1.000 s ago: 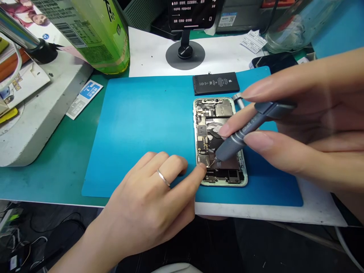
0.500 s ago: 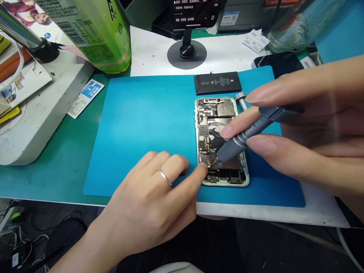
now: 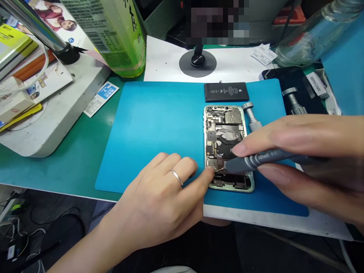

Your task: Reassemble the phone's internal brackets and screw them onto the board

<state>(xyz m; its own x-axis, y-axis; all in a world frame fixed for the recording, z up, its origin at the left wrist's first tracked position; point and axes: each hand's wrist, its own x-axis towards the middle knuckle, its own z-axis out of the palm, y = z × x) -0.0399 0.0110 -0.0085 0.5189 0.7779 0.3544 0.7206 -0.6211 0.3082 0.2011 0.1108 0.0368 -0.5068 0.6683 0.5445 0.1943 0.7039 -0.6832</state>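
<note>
An opened smartphone (image 3: 227, 132) lies on the blue mat with its inner boards and parts exposed. My left hand (image 3: 162, 201), with a ring on one finger, has its fingers curled at the phone's lower left. Its index fingertip presses on the phone's edge, and the thumb is hidden. In my right hand (image 3: 307, 159) is a dark grey pen-shaped tool (image 3: 241, 164), pinched between thumb and fingers. The tool's thin metal tip touches or hovers over the phone's lower left, close to my left fingertip. A black phone battery (image 3: 226, 92) lies just behind the phone.
One silver knurled tool (image 3: 251, 115) lies right of the phone, another (image 3: 294, 101) farther right. Under everything spreads a blue mat (image 3: 159, 117). A green bottle (image 3: 122, 45), a phone stand (image 3: 197, 62) and a glass jar (image 3: 309, 38) line the back. A white platform (image 3: 57, 110) stands left.
My view has shifted, so the scene sits farther right. The right hand and its tool have tilted flatter, the tip staying at the phone's lower left. The left hand keeps its place.
</note>
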